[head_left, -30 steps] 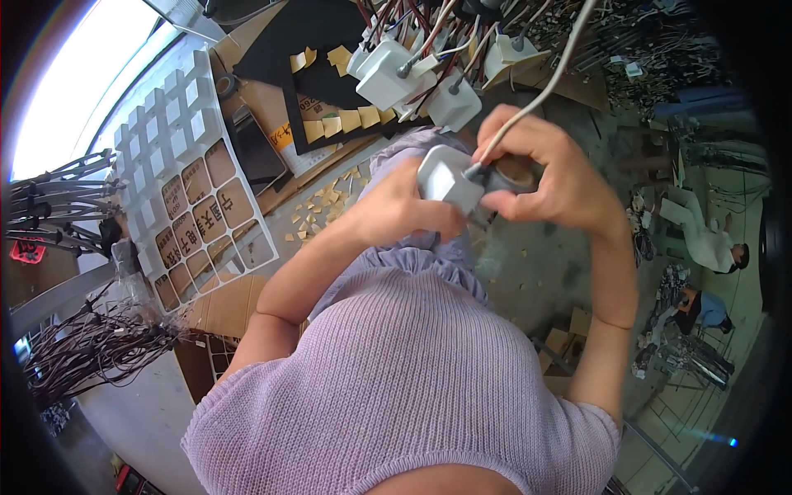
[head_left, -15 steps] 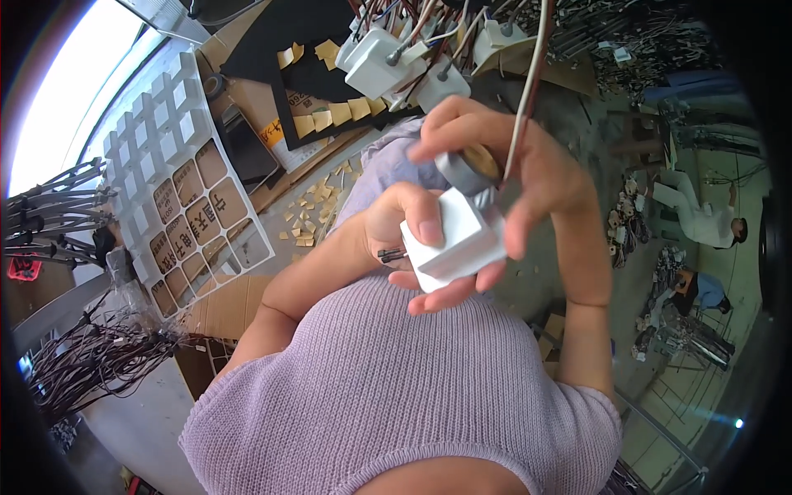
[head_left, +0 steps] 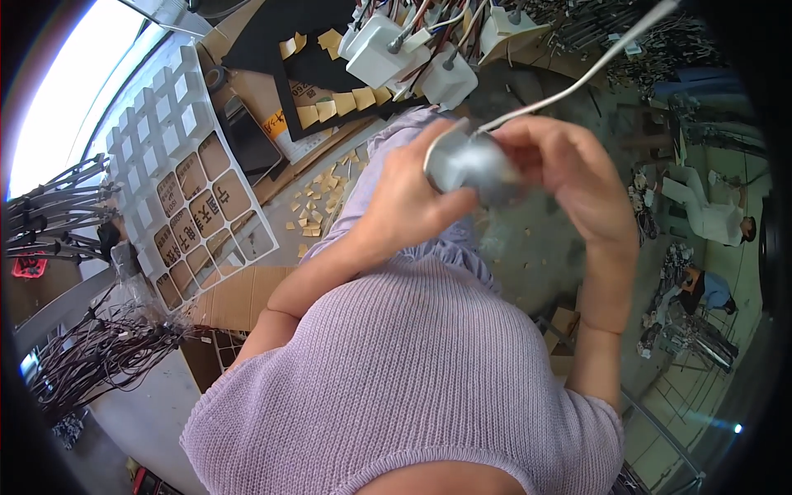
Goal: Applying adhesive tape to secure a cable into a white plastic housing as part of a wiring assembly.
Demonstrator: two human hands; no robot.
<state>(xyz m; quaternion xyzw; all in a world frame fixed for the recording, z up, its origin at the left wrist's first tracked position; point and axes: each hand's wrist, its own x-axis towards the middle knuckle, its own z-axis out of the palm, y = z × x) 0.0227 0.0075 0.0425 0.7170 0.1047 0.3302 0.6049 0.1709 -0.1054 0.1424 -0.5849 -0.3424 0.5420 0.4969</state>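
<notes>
My left hand (head_left: 417,186) is wrapped round a white plastic housing (head_left: 441,148), tilted so that its rim faces upward; most of it is hidden behind my fingers. A white cable (head_left: 569,95) runs from the housing up to the right. Right against the housing is a grey tape roll (head_left: 495,173), smeared by motion. The curled fingers of my right hand (head_left: 577,169) close on the roll's right side, partly hidden by the blur.
White housings (head_left: 384,54) with wires crowd the table's far side. Tan paper pieces (head_left: 346,103) stick to a black board. Left are a phone (head_left: 247,140), another tape roll (head_left: 216,78), a white moulded tray (head_left: 165,132) and dark cable bundles (head_left: 91,355). Two people (head_left: 701,206) are at far right.
The white housing has turned over in my left hand, whose back now shows. My right hand has moved slightly right with the tape roll, and the cable now slants to the upper right.
</notes>
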